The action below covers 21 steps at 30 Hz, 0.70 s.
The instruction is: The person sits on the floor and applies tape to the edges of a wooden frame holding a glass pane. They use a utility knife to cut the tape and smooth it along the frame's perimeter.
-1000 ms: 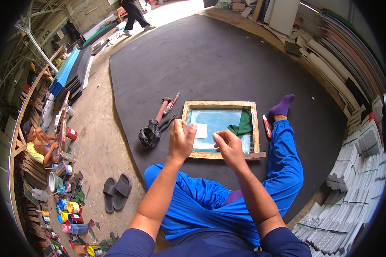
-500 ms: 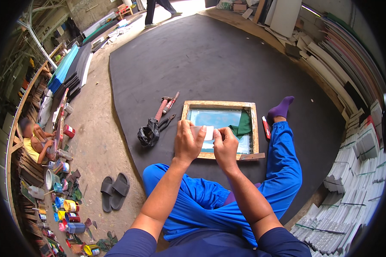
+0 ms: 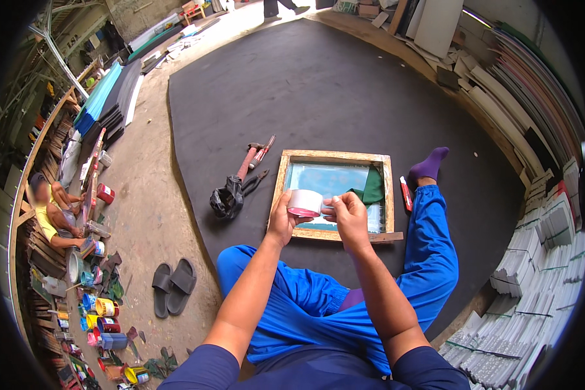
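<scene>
I sit on a dark floor mat [image 3: 344, 84] in blue trousers, one purple-socked foot [image 3: 429, 164] stretched out. My left hand [image 3: 281, 220] grips a white roll of tape [image 3: 305, 203] with a pink core. My right hand [image 3: 348, 213] pinches the roll's right side, fingers closed on it. Both hands hover over the near edge of a wooden screen frame [image 3: 335, 158] with blue-green mesh. A green cloth [image 3: 370, 188] lies inside the frame at its right.
A red hammer and pliers [image 3: 252, 161] and a black glove [image 3: 226, 198] lie left of the frame. A red marker [image 3: 405, 194] rests by my leg. Dark sandals [image 3: 173, 285], paint tins [image 3: 104, 318], a seated person [image 3: 52, 208] at left. Stacked boards [image 3: 539, 247] at right.
Both hands drew together and lifted toward me; the tape roll now shows clearly between them, held by both hands. A person walking at the far end has left the view.
</scene>
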Motion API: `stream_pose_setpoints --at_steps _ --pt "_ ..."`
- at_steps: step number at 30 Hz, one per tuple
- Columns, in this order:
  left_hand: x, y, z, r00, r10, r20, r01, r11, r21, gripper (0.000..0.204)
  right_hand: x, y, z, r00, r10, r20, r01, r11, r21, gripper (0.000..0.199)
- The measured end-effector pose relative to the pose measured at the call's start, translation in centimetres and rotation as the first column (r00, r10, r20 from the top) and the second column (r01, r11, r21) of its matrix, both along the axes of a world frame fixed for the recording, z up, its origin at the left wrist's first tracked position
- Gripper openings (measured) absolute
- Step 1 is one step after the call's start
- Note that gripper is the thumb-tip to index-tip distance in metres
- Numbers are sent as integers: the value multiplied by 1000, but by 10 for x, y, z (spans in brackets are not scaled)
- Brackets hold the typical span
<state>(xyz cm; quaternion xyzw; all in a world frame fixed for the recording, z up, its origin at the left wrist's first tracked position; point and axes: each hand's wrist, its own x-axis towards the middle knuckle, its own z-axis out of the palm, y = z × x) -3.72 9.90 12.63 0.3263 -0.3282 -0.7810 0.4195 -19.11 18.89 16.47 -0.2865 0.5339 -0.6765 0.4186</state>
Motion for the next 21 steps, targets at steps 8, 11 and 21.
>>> stream_pose_setpoints --at_steps 8,11,21 --pt "-15 39 33 659 600 454 388 246 -888 48 -3 1 5 835 -52 -548 135 984 113 23" --pt "-29 45 17 513 718 471 414 274 -868 50 10 0 12 760 -64 -647 221 961 165 26" --pt "-48 46 -13 426 746 512 394 357 -847 39 14 -7 2 692 -60 -719 338 907 250 27"
